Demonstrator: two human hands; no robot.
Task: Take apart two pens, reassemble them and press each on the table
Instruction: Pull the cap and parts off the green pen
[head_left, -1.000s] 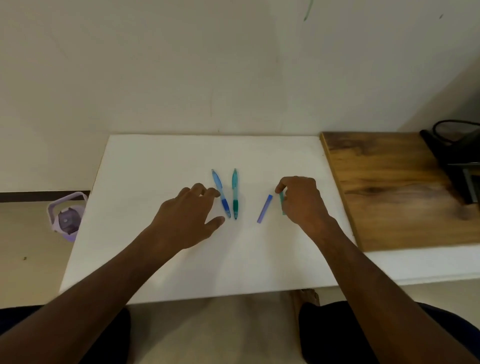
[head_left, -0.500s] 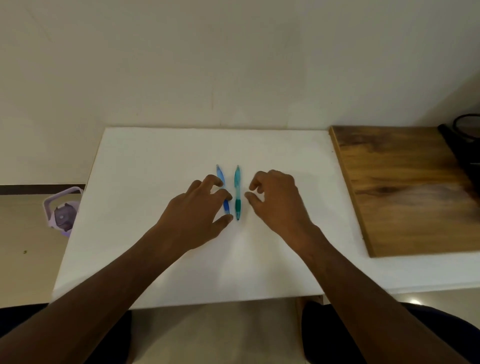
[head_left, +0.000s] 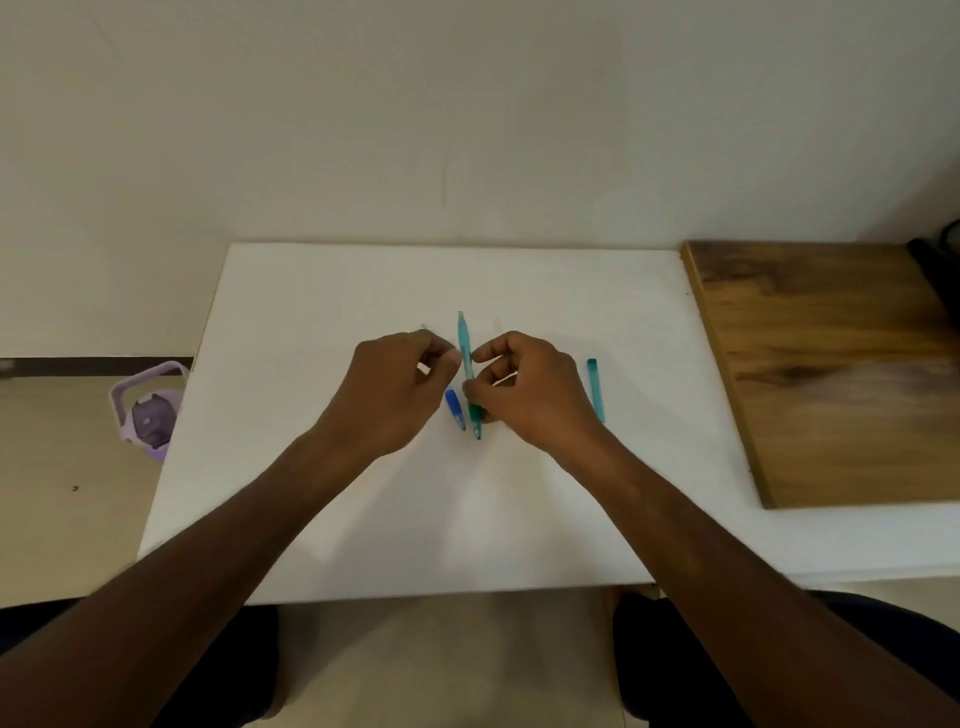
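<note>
A teal pen (head_left: 464, 338) lies lengthways on the white table (head_left: 363, 519), tip towards me. My right hand (head_left: 530, 395) pinches its darker grip between thumb and forefinger. Just to its left lies a blue pen (head_left: 455, 409). Only its dark blue tip end and a sliver of its far end show, because my left hand (head_left: 400, 389) is curled over its barrel with the fingertips closed on it. A loose teal pen piece (head_left: 595, 389) rests on the table right of my right hand.
A wooden board (head_left: 831, 374) lies on the table's right part. On the floor to the left stands a purple container (head_left: 148, 410). A black object (head_left: 940, 265) sits at the far right edge. A wall runs behind the table.
My right hand left the loose pieces at the right and came over to the teal pen. Both hands have closed their fingers on the pens. The view has shifted slightly.
</note>
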